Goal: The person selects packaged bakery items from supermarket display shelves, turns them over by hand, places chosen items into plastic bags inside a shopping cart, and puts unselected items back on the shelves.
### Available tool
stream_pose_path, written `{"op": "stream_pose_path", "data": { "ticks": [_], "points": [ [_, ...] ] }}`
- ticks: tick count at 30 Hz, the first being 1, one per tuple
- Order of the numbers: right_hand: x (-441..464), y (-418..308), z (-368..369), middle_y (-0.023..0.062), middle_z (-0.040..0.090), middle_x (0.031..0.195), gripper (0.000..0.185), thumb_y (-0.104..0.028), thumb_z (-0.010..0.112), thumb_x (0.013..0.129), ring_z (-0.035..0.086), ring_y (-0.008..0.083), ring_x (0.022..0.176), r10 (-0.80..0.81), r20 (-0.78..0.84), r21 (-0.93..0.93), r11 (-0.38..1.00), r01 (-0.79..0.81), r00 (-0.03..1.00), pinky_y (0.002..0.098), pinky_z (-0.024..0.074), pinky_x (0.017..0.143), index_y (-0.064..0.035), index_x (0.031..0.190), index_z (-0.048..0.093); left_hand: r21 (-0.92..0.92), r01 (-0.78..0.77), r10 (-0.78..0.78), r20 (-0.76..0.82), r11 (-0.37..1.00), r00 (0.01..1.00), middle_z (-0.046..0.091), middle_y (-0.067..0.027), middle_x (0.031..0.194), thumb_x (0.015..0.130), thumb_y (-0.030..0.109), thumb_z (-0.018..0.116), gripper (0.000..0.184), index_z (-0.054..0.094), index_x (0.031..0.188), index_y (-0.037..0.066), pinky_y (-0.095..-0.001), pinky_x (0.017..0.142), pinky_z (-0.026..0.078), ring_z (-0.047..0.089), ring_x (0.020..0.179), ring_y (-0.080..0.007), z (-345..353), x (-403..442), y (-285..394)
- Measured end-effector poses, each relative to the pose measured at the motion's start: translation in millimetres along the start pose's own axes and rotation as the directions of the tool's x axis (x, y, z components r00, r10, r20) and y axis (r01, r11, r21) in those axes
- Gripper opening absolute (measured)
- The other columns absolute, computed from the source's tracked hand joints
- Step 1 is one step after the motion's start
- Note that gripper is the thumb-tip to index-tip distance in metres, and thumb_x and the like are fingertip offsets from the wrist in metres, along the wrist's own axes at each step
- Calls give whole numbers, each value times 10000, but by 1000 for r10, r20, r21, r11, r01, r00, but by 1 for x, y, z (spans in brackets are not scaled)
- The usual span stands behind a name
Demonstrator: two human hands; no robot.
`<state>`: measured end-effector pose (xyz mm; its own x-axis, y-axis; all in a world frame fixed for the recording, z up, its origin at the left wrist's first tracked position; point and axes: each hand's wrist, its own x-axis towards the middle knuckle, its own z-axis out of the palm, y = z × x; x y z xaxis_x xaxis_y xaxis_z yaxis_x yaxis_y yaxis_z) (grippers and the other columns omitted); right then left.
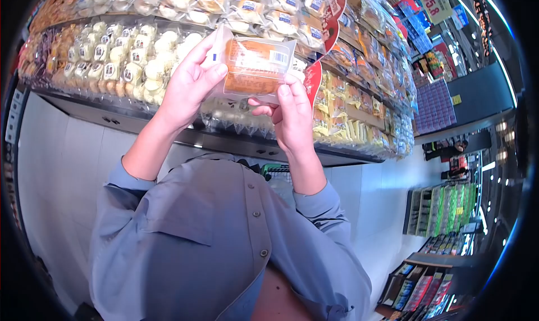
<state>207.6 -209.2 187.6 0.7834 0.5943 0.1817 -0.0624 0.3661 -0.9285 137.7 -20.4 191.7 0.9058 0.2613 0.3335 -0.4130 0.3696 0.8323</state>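
Between my two hands is a clear plastic package of bread (pixel 252 68), brown inside, with printed text and a barcode at its upper right. My left hand (pixel 193 85) grips the package's left end, thumb on the front. At the lower right corner, my right hand (pixel 289 105) pinches the edge between thumb and fingers. The package is held up in front of the shelf, its printed side towards me. Just behind it are rows of wrapped buns (pixel 247 9) and bags of pale round pastries (pixel 135 57).
The long display shelf (pixel 213 133) of packaged baked goods runs across in front of me. Red signs (pixel 333 17) stick out from it. A green shopping basket (pixel 276 170) shows beyond my shirt. Other store shelves (pixel 441 208) and a distant person (pixel 446 151) are at the right.
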Motion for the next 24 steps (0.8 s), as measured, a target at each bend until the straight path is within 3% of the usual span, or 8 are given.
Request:
{"op": "stream_pose_path", "data": {
  "ticks": [3,6,8,9,11,18,21,24],
  "points": [
    [4,6,1,126,638,1162,362,-244,497,1022,693,213,898,20,26,-27,999,-20,999,267,571,694,-11,1292,431,29,13,-13,-22,999,1000,624,-72,1201,941,232,621,707,267,1516,26,-153,578,311,467,710,8,-7,-6,9],
    [7,9,5,128,637,1166,372,-245,499,1020,693,212,898,54,35,-32,998,-53,998,274,569,693,-3,1295,434,40,54,-53,-33,998,998,609,-87,1246,942,238,619,711,260,1517,24,-177,670,411,556,827,-25,-12,-10,10],
    [9,13,5,128,638,1167,372,-244,499,1019,692,212,900,77,46,-26,997,-76,996,277,568,694,-2,1294,436,-36,36,-37,-23,999,999,540,-120,1356,921,202,645,762,222,1530,28,-272,923,458,578,1119,-129,-15,-12,3],
    [10,15,5,128,639,1168,371,-243,498,1018,692,212,901,88,52,-27,996,-86,995,281,567,694,-1,1293,438,-35,42,-43,-30,999,999,540,-120,1356,921,202,645,762,222,1530,28,-272,923,458,578,1119,-129,-16,-14,0],
    [10,16,8,128,641,1169,374,-242,497,1018,693,210,898,107,53,-16,994,-106,993,281,566,694,0,1297,437,6,-25,25,-16,1000,1000,445,-143,1452,891,147,673,825,177,1540,29,-359,1117,331,434,1345,-211,-18,-16,-6],
    [10,13,7,127,642,1177,399,-235,489,1020,693,215,907,117,45,-19,993,-116,992,271,567,686,14,1328,437,-43,24,-22,36,999,999,422,-141,1468,877,114,681,855,153,1545,36,-369,1126,325,424,1351,-225,-16,-12,-6],
    [9,13,2,124,639,1185,412,-243,488,1022,691,218,917,77,44,-10,997,-77,996,269,570,685,10,1344,439,-48,2,2,73,999,997,415,-135,1467,921,62,620,751,180,1527,-1,-373,1105,364,437,1334,-213,-15,-8,-9],
    [7,9,1,120,637,1189,425,-261,493,1023,688,210,914,63,33,-6,998,-63,997,276,574,696,1,1353,438,-70,77,-71,81,995,994,424,-154,1464,922,173,641,811,140,1547,43,-369,1057,421,493,1295,-232,-10,-7,-7]
  ]
}}
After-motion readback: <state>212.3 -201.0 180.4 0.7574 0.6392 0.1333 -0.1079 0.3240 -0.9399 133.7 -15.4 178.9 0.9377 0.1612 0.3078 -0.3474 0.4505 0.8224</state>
